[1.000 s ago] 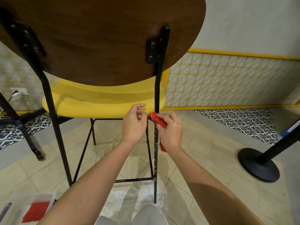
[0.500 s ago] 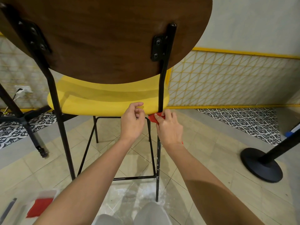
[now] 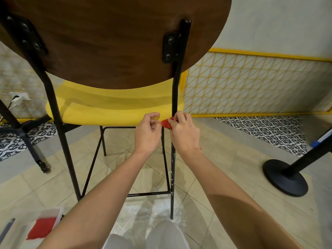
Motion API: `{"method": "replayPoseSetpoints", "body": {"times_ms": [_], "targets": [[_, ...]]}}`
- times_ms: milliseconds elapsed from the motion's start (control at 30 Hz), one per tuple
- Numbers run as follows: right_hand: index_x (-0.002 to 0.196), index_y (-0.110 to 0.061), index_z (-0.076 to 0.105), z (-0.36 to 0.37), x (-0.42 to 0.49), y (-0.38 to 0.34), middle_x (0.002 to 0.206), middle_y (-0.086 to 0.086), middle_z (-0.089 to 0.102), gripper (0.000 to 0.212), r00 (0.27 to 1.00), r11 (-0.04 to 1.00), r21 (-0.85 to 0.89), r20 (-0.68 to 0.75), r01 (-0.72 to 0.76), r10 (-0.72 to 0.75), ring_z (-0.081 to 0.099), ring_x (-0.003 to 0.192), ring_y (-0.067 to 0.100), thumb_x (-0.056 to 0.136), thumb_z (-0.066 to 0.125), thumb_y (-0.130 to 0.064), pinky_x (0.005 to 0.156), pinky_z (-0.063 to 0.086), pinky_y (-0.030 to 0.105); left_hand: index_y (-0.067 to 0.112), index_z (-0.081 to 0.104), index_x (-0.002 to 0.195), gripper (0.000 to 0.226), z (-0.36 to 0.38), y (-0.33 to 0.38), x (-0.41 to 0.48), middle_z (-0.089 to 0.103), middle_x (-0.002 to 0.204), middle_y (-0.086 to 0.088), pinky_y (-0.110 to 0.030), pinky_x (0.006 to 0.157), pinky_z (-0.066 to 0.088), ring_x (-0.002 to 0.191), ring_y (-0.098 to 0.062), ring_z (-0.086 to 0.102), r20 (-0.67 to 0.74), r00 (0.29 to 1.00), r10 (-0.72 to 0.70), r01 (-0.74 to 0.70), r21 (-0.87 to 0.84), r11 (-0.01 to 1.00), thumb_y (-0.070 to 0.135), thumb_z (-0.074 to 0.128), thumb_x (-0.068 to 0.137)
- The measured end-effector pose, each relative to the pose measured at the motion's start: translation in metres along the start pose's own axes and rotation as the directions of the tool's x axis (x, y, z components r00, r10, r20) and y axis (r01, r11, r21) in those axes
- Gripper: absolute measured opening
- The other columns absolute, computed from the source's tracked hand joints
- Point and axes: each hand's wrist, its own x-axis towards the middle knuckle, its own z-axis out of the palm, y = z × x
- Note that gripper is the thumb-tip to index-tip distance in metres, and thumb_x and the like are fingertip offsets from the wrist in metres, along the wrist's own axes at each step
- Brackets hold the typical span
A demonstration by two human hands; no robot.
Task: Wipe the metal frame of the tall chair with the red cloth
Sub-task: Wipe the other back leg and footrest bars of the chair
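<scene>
The tall chair has a black metal frame (image 3: 173, 97), a yellow seat (image 3: 115, 112) and a brown wooden backrest (image 3: 111, 38). My right hand (image 3: 185, 135) grips the red cloth (image 3: 166, 123) wrapped around the right rear post, just under the seat's edge. Most of the cloth is hidden by that hand. My left hand (image 3: 148, 133) sits beside it with curled fingers; its thumb and forefinger touch the yellow seat's rear edge. Below the hands the post shows white scuffs.
A black stanchion base (image 3: 285, 178) stands on the tiled floor at the right. Black table legs (image 3: 23, 135) are at the left. A clear tub (image 3: 48, 221) with another red cloth (image 3: 42, 227) sits bottom left. My knees are at the bottom centre.
My right hand has slid the red cloth up the rear post to the seat's edge. The left hand stayed at the seat's rear edge. The view has tilted slightly.
</scene>
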Motion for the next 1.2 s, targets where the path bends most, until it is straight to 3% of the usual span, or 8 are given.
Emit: {"method": "replayPoseSetpoints", "body": {"times_ms": [200,333,467,533,600,733,1033,1200], "targets": [[0.082,-0.019,0.074,0.008,-0.014,0.02,0.09,0.001,0.059,0.019,0.992,0.991,0.111,0.094,0.073,-0.084,0.057,0.085,0.021,0.067,0.08,-0.01,0.042,0.033,0.021,0.015,0.056,0.117,0.024,0.001,0.003,-0.002,0.061,0.086,0.003,-0.001,0.061,0.039,0.07,-0.002,0.054,0.005,1.0,0.006,-0.006,0.0,1.0,0.014,0.05,0.093],[0.104,-0.021,0.071,0.005,-0.015,0.039,0.099,-0.001,0.059,0.026,0.991,0.908,0.409,0.13,-0.09,0.04,0.052,0.095,0.018,0.08,0.068,-0.012,0.069,0.042,0.026,0.015,0.057,0.116,0.024,0.001,0.001,-0.001,0.059,0.083,0.004,-0.002,0.06,0.037,0.069,-0.003,0.053,0.003,1.0,0.013,-0.013,-0.008,1.0,0.013,0.05,0.093],[0.111,-0.016,0.065,-0.008,0.001,0.042,0.099,-0.005,0.054,0.026,0.898,0.589,0.692,0.213,-0.417,0.385,0.052,0.094,0.011,0.084,0.066,-0.017,0.079,0.043,0.019,0.014,0.057,0.116,0.024,0.005,0.0,-0.002,0.059,0.083,0.004,-0.003,0.06,0.038,0.068,-0.003,0.052,0.0,1.0,0.013,-0.013,-0.029,1.0,0.015,0.05,0.093],[0.113,-0.015,0.063,-0.011,0.006,0.041,0.104,-0.003,0.057,0.028,0.86,0.385,0.791,0.327,-0.476,0.391,0.056,0.093,0.009,0.086,0.066,-0.017,0.077,0.046,0.013,0.015,0.057,0.117,0.024,0.008,0.001,-0.003,0.059,0.087,0.004,-0.003,0.061,0.039,0.07,-0.002,0.052,-0.007,1.0,0.021,-0.022,-0.037,0.999,0.017,0.05,0.094],[0.114,-0.014,0.063,-0.007,0.008,0.037,0.109,0.001,0.062,0.03,0.857,0.279,0.83,0.382,-0.482,0.346,0.061,0.095,0.011,0.085,0.067,-0.018,0.081,0.052,0.02,0.015,0.056,0.118,0.025,0.01,0.002,-0.003,0.059,0.092,0.004,-0.002,0.062,0.04,0.074,0.0,0.053,-0.014,0.999,0.034,-0.034,-0.043,0.998,0.018,0.05,0.094],[0.109,-0.013,0.068,0.009,0.004,0.022,0.098,-0.001,0.065,0.03,0.821,0.348,0.772,0.369,-0.532,0.435,0.06,0.09,0.011,0.083,0.069,-0.028,0.077,0.047,0.023,0.014,0.055,0.118,0.024,0.012,0.002,-0.002,0.058,0.094,0.006,-0.003,0.064,0.041,0.077,0.001,0.053,-0.011,0.999,0.039,-0.04,-0.061,0.997,0.018,0.049,0.095],[0.103,-0.013,0.073,0.026,-0.014,0.013,0.088,-0.006,0.061,0.029,0.795,0.429,0.707,0.319,-0.562,0.515,0.054,0.078,0.005,0.079,0.073,-0.029,0.065,0.037,0.003,0.012,0.058,0.113,0.021,0.027,-0.009,-0.008,0.058,0.085,0.01,-0.005,0.061,0.041,0.067,0.013,0.052,-0.011,1.0,0.013,-0.014,-0.084,0.996,0.015,0.05,0.094],[0.102,-0.014,0.074,0.038,-0.029,0.015,0.091,-0.002,0.065,0.028,0.765,0.41,0.67,0.396,-0.619,0.508,0.061,0.083,0.014,0.078,0.074,-0.029,0.078,0.048,0.028,0.009,0.058,0.113,0.021,0.035,-0.015,-0.018,0.056,0.086,0.011,-0.003,0.064,0.04,0.073,0.009,0.053,0.011,1.0,0.006,-0.005,-0.095,0.996,0.009,0.05,0.093]]}}
